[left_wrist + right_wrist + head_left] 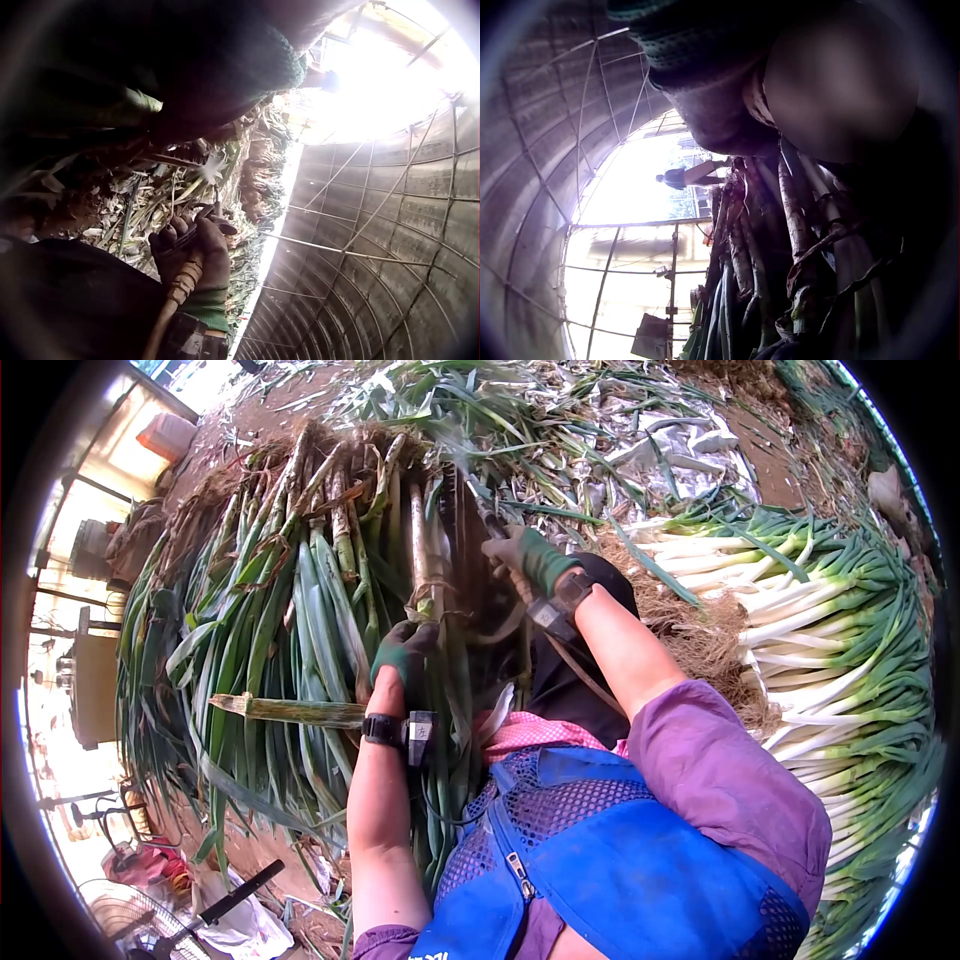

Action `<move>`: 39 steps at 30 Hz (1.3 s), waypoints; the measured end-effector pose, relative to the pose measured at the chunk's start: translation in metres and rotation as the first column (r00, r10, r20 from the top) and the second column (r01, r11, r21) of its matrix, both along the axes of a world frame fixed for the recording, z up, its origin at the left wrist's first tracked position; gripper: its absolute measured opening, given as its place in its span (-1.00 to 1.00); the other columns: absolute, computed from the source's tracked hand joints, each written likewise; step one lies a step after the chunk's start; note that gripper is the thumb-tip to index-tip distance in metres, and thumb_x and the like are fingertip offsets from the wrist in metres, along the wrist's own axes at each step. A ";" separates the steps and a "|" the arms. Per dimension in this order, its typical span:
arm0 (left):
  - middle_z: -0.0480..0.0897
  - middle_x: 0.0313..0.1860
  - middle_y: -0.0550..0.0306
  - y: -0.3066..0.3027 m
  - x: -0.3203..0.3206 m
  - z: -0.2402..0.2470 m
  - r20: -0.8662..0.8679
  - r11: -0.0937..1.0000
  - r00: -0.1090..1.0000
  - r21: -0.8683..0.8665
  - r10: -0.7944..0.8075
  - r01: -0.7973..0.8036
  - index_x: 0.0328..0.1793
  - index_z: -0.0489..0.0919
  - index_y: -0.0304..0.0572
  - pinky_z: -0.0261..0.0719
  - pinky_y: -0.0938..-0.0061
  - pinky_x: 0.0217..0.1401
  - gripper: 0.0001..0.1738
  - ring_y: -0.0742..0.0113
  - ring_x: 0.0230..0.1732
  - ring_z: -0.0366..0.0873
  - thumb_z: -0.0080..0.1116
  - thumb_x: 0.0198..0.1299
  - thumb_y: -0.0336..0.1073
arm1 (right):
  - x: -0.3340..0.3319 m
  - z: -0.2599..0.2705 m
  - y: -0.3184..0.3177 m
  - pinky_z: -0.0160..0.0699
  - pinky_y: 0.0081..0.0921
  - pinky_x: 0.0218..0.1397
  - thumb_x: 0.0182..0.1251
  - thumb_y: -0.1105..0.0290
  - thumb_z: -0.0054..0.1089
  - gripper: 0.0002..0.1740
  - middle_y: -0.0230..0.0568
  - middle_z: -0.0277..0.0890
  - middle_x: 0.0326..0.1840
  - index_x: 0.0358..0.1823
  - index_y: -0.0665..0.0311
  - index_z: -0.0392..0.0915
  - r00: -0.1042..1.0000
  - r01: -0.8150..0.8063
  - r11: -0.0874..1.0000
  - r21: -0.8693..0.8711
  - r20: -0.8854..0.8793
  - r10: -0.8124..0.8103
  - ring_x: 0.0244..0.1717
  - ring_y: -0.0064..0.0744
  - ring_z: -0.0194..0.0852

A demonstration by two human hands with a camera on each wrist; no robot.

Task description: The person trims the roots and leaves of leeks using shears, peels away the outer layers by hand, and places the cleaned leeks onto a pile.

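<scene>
My left hand (405, 650), in a dark glove with a green cuff, grips a leek (418, 545) just below its pale shank. Its leaves hang down past the wrist. My gloved right hand (528, 560) holds a spray gun (487, 515) with a thin metal nozzle. A taped hose (184, 281) runs back from this hand in the left wrist view, and a whitish burst (213, 169) shows at the nozzle tip. Left of my hands lies a thick row of unpeeled leeks (300, 590), roots away from me. Much of the left hand is dark in its own wrist view.
Cleaned white leeks (800, 630) are stacked at the right, with a mass of roots (695, 635) beside them. Stripped leaves (590, 450) litter the ground ahead. A fan (130, 920) stands at lower left. Another person (686, 176) appears in the distance in the right wrist view.
</scene>
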State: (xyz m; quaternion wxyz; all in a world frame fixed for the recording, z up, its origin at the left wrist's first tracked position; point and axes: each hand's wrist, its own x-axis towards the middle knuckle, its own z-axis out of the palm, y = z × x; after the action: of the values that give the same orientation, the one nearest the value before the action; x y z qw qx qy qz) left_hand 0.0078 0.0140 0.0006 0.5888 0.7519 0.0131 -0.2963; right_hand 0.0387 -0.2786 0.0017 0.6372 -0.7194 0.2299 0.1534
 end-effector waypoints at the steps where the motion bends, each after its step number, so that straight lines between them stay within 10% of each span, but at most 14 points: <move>1: 0.68 -0.09 0.23 0.000 0.000 -0.001 0.001 1.000 1.000 -0.003 0.002 -0.002 0.15 0.60 -0.30 0.47 0.55 0.01 -0.54 0.47 -0.11 0.54 0.31 0.27 -0.12 | 0.000 0.001 0.000 0.56 -0.45 -0.56 0.13 0.19 0.31 -0.52 -0.16 0.61 -0.44 -0.08 0.44 0.45 1.000 0.000 1.000 0.000 -0.016 0.000 -0.54 -0.37 0.63; 16: 0.68 -0.27 0.24 -0.026 -0.007 0.048 0.148 0.997 0.989 -0.077 0.025 -0.014 0.00 0.65 -0.30 0.48 0.57 -0.17 -0.58 0.51 -0.26 0.54 0.33 0.22 -0.08 | -0.013 0.032 0.009 0.27 -0.40 -0.95 0.38 0.21 0.12 -0.56 -0.22 0.30 -0.74 -0.05 0.50 0.27 0.992 -0.045 0.999 0.017 -0.118 0.047 -0.90 -0.41 0.20; 21: 0.72 -0.22 0.09 -0.028 0.027 0.002 0.174 0.988 0.984 0.152 -0.037 0.010 0.03 0.65 -0.33 0.57 0.46 -0.12 -0.49 0.38 -0.24 0.61 0.36 0.12 -0.04 | -0.020 0.027 0.013 0.29 -0.34 -0.87 0.28 0.22 0.21 -0.56 -0.11 0.46 -0.62 -0.07 0.51 0.40 0.999 -0.032 0.999 -0.001 0.028 0.032 -0.84 -0.34 0.35; 22: 0.72 -0.23 0.09 -0.029 0.029 -0.001 0.127 0.983 0.991 0.184 -0.040 0.016 0.04 0.65 -0.33 0.57 0.46 -0.11 -0.48 0.38 -0.24 0.61 0.37 0.12 -0.04 | -0.018 0.019 0.015 0.51 -0.45 -0.51 0.15 0.16 0.32 -0.60 -0.19 0.57 -0.44 -0.23 0.37 0.50 0.999 -0.024 1.000 -0.014 0.046 0.025 -0.57 -0.38 0.56; 27: 0.70 -0.24 0.19 -0.023 0.023 0.005 -0.007 0.997 1.000 0.073 0.030 -0.029 0.06 0.66 -0.27 0.52 0.50 -0.16 -0.54 0.45 -0.27 0.56 0.42 0.11 -0.14 | -0.083 0.028 0.029 0.56 -0.48 -0.31 0.25 0.20 0.24 -0.66 -0.22 0.57 -0.43 -0.19 0.37 0.51 0.972 -0.206 0.968 0.146 0.146 0.184 -0.46 -0.44 0.58; 31: 0.69 -0.05 0.10 -0.016 0.022 0.039 -0.173 0.998 0.984 0.042 0.044 -0.037 0.28 0.53 -0.29 0.52 0.47 0.03 -0.37 0.38 -0.05 0.58 0.45 0.07 -0.25 | -0.167 0.075 0.049 0.54 -0.34 -0.18 0.20 0.12 0.25 -0.49 -0.03 0.59 -0.34 0.07 0.33 0.51 0.883 -0.415 0.849 -0.327 0.081 0.463 -0.30 -0.26 0.61; 39: 0.69 -0.02 0.08 -0.016 0.016 0.034 -0.181 1.000 0.984 -0.031 -0.001 -0.005 0.39 0.41 -0.35 0.51 0.50 0.09 -0.25 0.38 -0.02 0.60 0.45 0.07 -0.30 | -0.197 0.095 0.060 0.56 -0.21 -0.13 0.19 0.10 0.26 -0.45 0.12 0.62 -0.30 0.14 0.27 0.50 0.930 -0.324 0.851 -0.413 0.025 0.366 -0.21 0.06 0.66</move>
State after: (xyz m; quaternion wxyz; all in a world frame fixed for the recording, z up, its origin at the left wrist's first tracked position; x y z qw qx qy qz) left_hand 0.0235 -0.0018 0.0350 0.5972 0.7126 0.0626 -0.3627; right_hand -0.1588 -0.2188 0.0969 0.4489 -0.8711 0.0905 0.1776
